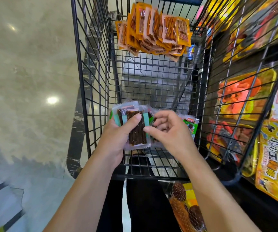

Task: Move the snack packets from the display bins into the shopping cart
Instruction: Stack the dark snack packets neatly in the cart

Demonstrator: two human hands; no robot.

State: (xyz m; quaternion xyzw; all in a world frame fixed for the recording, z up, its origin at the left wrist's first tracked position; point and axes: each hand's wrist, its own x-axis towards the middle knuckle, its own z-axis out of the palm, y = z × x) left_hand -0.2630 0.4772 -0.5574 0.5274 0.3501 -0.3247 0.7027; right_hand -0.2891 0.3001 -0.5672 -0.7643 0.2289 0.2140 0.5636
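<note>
I look down into a black wire shopping cart (151, 77). A heap of orange snack packets (155, 30) lies at its far end. Over the near end, my left hand (118, 136) grips a stack of clear and green packets (135, 128) holding dark sticks, thumb pressed on top. My right hand (165, 131) pinches the right edge of that stack. More green packets (191, 124) show just right of my right hand.
Display bins (245, 101) of yellow, orange and red snack packs hang along the cart's right side. A netted bag of round brown snacks (186, 208) sits below the cart's near edge. Polished floor (26, 81) lies to the left.
</note>
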